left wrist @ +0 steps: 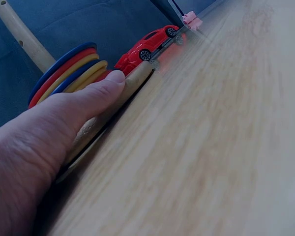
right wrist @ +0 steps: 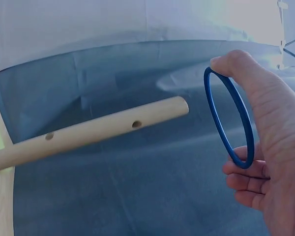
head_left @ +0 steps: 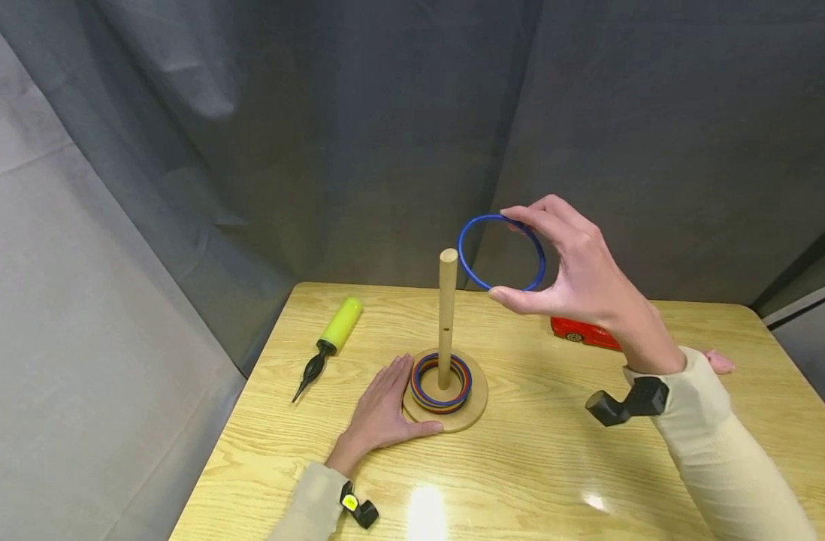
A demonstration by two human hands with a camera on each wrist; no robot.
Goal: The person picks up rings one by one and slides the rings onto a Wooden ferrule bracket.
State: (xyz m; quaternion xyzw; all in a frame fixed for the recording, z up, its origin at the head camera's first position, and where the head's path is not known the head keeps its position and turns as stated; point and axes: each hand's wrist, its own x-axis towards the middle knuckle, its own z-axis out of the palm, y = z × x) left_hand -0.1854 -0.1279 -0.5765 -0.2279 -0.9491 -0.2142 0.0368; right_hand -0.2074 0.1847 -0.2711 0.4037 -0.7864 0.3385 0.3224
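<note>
My right hand (head_left: 575, 259) holds a blue ring (head_left: 460, 246) between thumb and fingertips, above the table. The ring is tilted, its near edge just right of the top of a wooden post (head_left: 447, 315) and not around it. In the right wrist view a gap separates the ring (right wrist: 246, 123) from the post's end. The post stands upright on a round wooden base (head_left: 478, 391). Several blue, red and yellow rings (left wrist: 64, 67) lie stacked around its foot. My left hand (head_left: 382, 409) rests against the base's left side, fingers straight, thumb (left wrist: 101, 91) along the front rim.
A yellow-green hand pump (head_left: 341, 324) with a black nozzle lies left of the base. Behind my right forearm are a red toy car (head_left: 591, 334) and a small pink object (head_left: 720, 361). Grey curtain (head_left: 399, 150) hangs behind the wooden table (head_left: 534, 466).
</note>
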